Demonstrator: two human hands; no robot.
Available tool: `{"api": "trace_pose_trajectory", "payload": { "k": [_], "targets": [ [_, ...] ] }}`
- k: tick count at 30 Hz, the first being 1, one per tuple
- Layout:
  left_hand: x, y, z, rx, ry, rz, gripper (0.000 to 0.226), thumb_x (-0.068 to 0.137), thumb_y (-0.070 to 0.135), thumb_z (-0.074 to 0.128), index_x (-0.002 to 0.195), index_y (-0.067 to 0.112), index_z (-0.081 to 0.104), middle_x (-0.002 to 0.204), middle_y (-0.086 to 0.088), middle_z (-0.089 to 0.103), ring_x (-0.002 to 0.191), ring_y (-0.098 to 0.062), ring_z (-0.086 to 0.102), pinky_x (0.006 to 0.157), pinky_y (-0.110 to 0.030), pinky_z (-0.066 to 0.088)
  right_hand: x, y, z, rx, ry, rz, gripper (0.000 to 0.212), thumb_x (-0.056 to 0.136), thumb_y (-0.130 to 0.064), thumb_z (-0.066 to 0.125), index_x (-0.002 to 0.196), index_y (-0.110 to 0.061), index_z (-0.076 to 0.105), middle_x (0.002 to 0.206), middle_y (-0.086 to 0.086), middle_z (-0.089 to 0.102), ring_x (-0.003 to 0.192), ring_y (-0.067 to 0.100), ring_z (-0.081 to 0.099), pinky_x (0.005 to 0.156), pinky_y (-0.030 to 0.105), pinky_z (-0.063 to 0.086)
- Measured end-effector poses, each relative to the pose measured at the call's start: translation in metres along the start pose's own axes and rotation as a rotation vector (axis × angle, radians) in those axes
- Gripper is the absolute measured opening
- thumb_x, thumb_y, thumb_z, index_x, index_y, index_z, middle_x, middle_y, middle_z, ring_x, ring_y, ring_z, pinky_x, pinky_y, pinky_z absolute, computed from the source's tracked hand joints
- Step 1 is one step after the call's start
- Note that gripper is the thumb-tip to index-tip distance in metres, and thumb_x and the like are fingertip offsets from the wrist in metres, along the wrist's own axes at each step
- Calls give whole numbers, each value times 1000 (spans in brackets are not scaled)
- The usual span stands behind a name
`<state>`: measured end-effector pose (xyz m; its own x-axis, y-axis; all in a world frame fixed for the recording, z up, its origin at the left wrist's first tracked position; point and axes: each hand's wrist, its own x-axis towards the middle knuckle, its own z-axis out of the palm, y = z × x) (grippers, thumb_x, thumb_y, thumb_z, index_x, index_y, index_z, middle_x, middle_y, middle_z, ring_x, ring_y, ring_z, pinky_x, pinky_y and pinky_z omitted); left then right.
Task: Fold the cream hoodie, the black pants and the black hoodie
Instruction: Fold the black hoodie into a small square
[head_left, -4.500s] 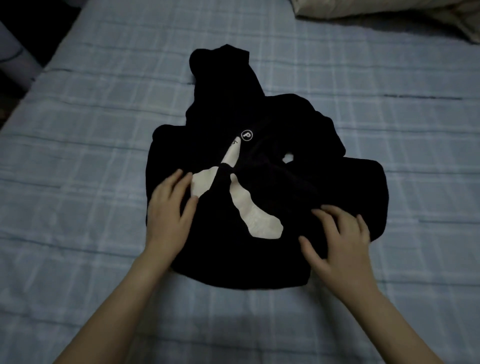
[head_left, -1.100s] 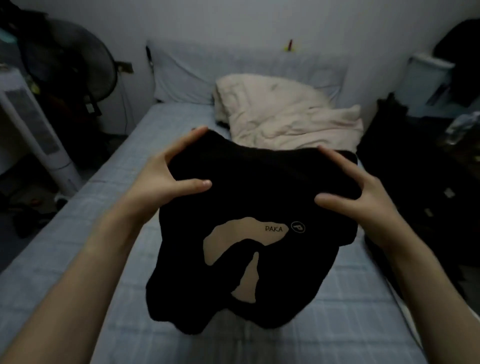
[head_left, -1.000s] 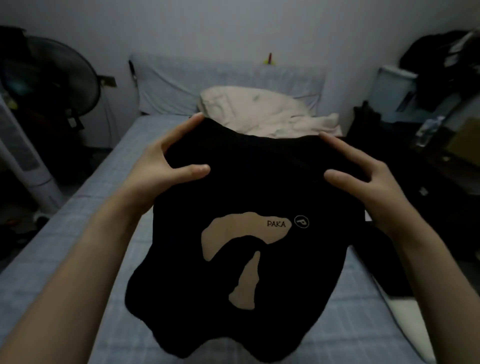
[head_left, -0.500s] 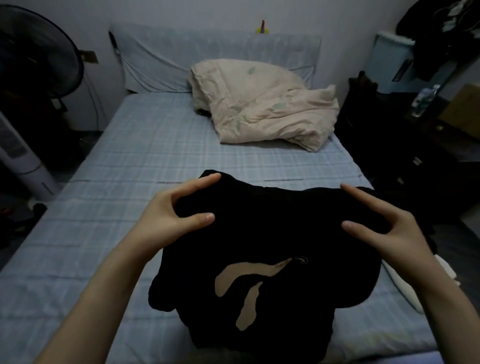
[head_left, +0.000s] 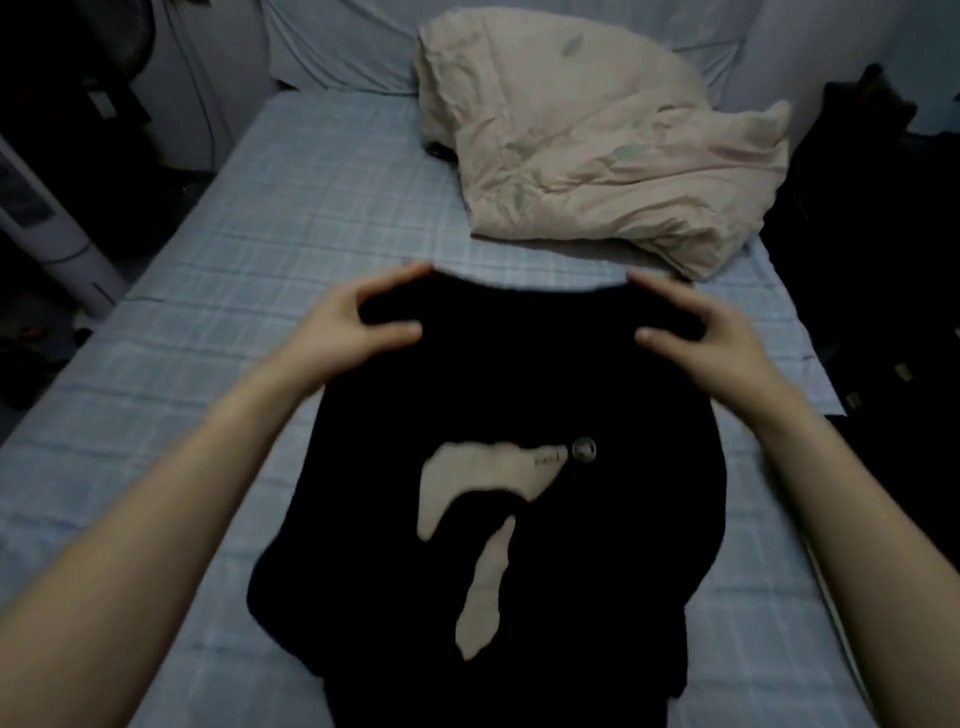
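Observation:
The folded black hoodie (head_left: 519, 395), with a cream print and a small round logo on its front, hangs over the bed in front of me. My left hand (head_left: 353, 322) grips its upper left corner, thumb in front and fingers behind. My right hand (head_left: 711, 338) grips the upper right corner the same way. The lower part of the hoodie droops towards the near edge of the bed. I cannot see black pants or a cream hoodie as such.
The bed (head_left: 260, 249) has a light blue checked sheet. A crumpled cream-coloured bundle (head_left: 587, 150) lies at its far end before a pillow (head_left: 337, 47). A white tower fan (head_left: 47, 228) stands left of the bed. Dark clutter (head_left: 872, 249) fills the right side.
The hoodie lay on the bed under both hands, then was lifted high before me. Since half a second ago it has moved lower and farther over the bed, still held by both hands.

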<state>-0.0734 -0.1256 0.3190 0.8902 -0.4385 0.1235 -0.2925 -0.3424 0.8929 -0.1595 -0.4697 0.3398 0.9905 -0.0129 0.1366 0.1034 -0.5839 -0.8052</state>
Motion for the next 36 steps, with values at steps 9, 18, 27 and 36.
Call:
{"api": "trace_pose_trajectory", "payload": {
  "k": [9,18,27,36],
  "targets": [
    [158,-253,118,-14,21,-272,73,85,-11,67,148,0,33,146,-6,43,139,-19,40,104,-5,30,156,273,110,-120,-287,245,74,92,7,62,154,-15,30,154,1,38,143,18,37,115,20,26],
    [155,-400,184,-73,-1,-563,61,82,31,79,137,27,52,116,7,65,103,-5,63,82,-14,46,124,413,193,27,-286,486,70,92,-5,66,146,-43,44,150,-2,47,135,15,47,114,36,39],
    [197,-362,163,-103,88,-266,58,94,9,64,147,21,42,140,12,50,133,2,44,102,-8,35,175,384,156,-170,-28,225,74,93,-4,63,151,-41,36,155,-3,38,141,11,39,109,15,29],
    [11,-305,300,752,-167,-45,57,93,37,39,144,11,48,149,-7,48,133,-28,49,111,-51,37,-30,316,275,-571,-87,181,59,95,-37,40,151,-21,41,155,4,43,145,29,36,119,49,26]
  ]
}}
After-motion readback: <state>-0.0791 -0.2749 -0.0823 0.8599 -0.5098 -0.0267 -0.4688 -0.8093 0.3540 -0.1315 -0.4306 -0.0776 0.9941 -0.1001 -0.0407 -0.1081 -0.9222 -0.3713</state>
